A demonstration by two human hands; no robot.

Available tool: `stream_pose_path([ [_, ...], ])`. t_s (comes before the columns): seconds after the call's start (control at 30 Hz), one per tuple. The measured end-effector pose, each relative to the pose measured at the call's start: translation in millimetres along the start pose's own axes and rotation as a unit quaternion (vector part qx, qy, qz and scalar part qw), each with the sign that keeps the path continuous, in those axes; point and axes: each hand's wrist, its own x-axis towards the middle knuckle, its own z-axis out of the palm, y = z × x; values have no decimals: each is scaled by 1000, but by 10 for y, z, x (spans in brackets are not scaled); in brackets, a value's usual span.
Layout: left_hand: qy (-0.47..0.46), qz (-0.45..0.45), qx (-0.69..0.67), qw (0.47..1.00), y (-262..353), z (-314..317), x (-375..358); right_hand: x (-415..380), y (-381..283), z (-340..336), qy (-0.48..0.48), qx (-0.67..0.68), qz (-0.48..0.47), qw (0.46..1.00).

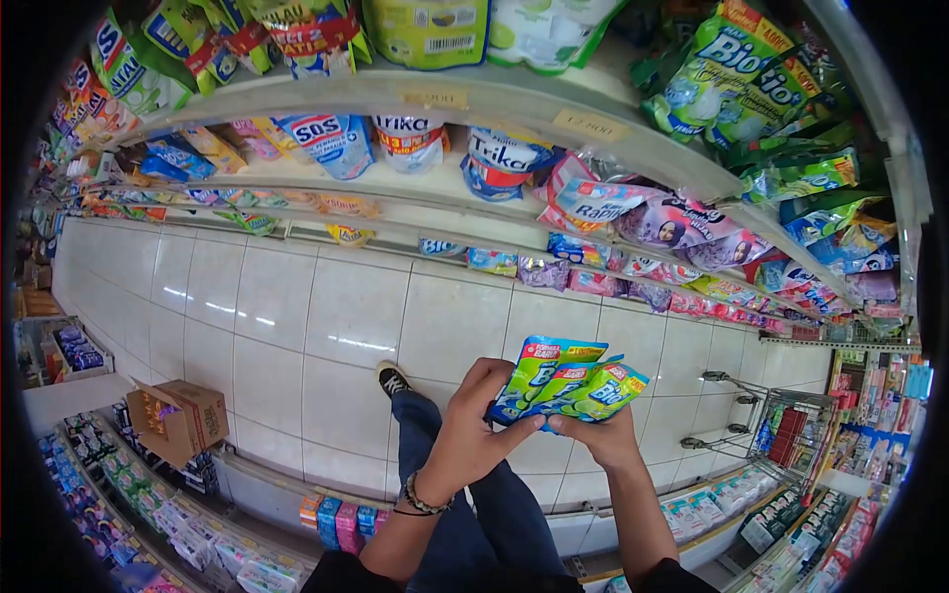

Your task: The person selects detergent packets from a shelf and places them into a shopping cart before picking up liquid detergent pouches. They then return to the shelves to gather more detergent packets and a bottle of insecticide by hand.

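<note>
Several blue-and-green detergent pouches (561, 381) marked "Bio" are fanned out between my two hands, in front of my body above the aisle floor. My left hand (482, 415) grips the pouches from the left side, thumb across their lower edge. On the other side, my right hand (600, 435) pinches the lower right part of the same pouches. Both thumbs come close together at the bottom. The fingers behind the pouches are partly hidden. A dark bracelet circles my left wrist.
Ahead, shelves (405, 183) hold many pouches, with green Bio pouches (727, 84) at upper right. A shopping cart (781, 430) stands on the right of the tiled floor (267, 341). An open cardboard box (178, 420) sits at left. Low shelves with packs (341, 524) run behind me.
</note>
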Motion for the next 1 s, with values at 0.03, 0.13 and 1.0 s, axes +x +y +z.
stream_pose_path([
  [0.03, -2, 7, 0, 1000, 26, -8, 19, 12, -45, 17, 2, -1, -7, 1000],
  [0.13, -1, 36, -4, 999, 98, -53, 73, 54, -218, 85, 7, 1, -32, 999],
  [1.0, -63, -17, -197, 978, 388, 7, 552, 375, -671, 341, 56, -88, -141, 984],
])
